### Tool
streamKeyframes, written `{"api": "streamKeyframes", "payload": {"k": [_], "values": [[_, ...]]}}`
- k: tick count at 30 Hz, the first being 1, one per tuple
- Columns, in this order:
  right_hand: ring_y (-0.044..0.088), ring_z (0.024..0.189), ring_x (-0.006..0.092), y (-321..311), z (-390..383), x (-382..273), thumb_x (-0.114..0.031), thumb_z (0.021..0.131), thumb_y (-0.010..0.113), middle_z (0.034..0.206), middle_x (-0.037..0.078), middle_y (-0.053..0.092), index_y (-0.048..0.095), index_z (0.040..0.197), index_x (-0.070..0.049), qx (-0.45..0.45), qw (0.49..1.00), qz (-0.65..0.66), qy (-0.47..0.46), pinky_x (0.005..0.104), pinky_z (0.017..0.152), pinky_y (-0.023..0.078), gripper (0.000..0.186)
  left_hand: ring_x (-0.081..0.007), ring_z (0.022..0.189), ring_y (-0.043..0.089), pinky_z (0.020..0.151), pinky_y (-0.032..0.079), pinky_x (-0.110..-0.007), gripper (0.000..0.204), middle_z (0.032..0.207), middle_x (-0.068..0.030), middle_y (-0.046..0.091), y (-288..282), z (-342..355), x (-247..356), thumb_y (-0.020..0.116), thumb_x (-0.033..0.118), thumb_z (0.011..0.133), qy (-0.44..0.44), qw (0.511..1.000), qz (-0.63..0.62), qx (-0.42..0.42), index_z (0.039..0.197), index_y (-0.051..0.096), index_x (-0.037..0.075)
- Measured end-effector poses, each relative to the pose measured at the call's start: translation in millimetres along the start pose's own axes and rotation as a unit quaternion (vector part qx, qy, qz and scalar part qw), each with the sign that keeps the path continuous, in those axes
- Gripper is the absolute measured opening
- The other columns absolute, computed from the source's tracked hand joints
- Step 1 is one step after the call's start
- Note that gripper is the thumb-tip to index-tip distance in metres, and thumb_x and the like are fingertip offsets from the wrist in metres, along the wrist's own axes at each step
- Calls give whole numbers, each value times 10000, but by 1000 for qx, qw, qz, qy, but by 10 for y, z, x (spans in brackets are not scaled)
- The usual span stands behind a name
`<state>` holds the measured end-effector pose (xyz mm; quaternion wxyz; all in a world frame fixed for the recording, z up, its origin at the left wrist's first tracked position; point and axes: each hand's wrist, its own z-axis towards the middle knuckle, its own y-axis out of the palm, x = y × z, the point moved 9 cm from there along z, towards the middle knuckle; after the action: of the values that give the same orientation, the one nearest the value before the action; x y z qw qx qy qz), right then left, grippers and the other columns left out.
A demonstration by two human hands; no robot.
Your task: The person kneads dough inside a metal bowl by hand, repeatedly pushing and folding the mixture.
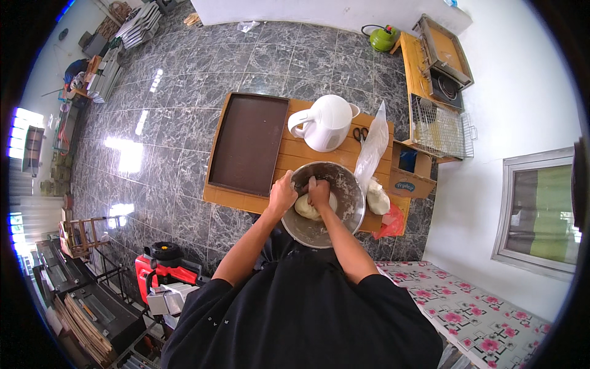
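A large metal bowl (353, 209) stands at the near edge of a low wooden table, its inner wall smeared with pale residue. Inside it lies a lump of whitish dough (305, 208). My left hand (283, 192) is closed around the bowl's left rim. Reaching down into the bowl, my right hand (319, 194) is closed and pressed into the dough; a pale strip of it shows beside the fingers, which are partly hidden. Just beyond the bowl is a white electric kettle (330, 123). A clear plastic bag (372, 147) lies to the right.
On the wooden table (279, 165) are an empty dark baking tray (249, 144), black-handled scissors (361, 133), a white bundle (377, 198) and a red plastic bag (391, 221). A cardboard box (415, 178) stands at the right. Farther back is a green gas cylinder (383, 38).
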<state>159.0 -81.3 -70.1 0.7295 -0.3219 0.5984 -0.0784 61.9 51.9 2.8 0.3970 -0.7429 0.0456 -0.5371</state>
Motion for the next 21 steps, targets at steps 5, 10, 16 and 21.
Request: {"api": "streamKeyframes", "payload": {"k": [5, 10, 16, 21], "values": [[541, 426, 138, 211, -140, 362, -275, 974, 467, 652, 83, 646, 686, 820, 19, -160, 871, 347, 310, 253, 413, 386, 397, -459, 906, 617, 776, 490, -533, 368, 960, -250, 657, -60, 1, 18, 576, 21, 750, -1, 1000, 22, 10, 1116, 539, 33], [592, 614, 125, 96, -72, 558, -272, 966, 514, 687, 48, 613, 687, 812, 5, -91, 814, 467, 335, 257, 539, 444, 360, -458, 909, 622, 783, 499, -527, 402, 963, -271, 654, 85, 68, -15, 575, 9, 747, -10, 1000, 14, -8, 1147, 541, 19], [486, 1187, 325, -329, -136, -417, -251, 895, 637, 1314, 227, 483, 555, 1259, 4, -93, 976, -195, -19, 481, 975, 385, 452, -451, 936, 626, 802, 501, -518, 446, 962, -278, 656, 113, -59, -149, 573, 3, 752, -74, 997, -11, 17, 1196, 533, 4], [57, 1371, 613, -182, -664, 262, -356, 909, 571, 1476, 432, 80, 243, 1402, 125, -95, 963, -231, 103, 623, 1127, 156, 763, -448, 943, 629, 816, 505, -509, 468, 975, -269, 664, 145, -46, 37, 569, 8, 748, -81, 996, 7, 34, 1214, 530, 6]]}}
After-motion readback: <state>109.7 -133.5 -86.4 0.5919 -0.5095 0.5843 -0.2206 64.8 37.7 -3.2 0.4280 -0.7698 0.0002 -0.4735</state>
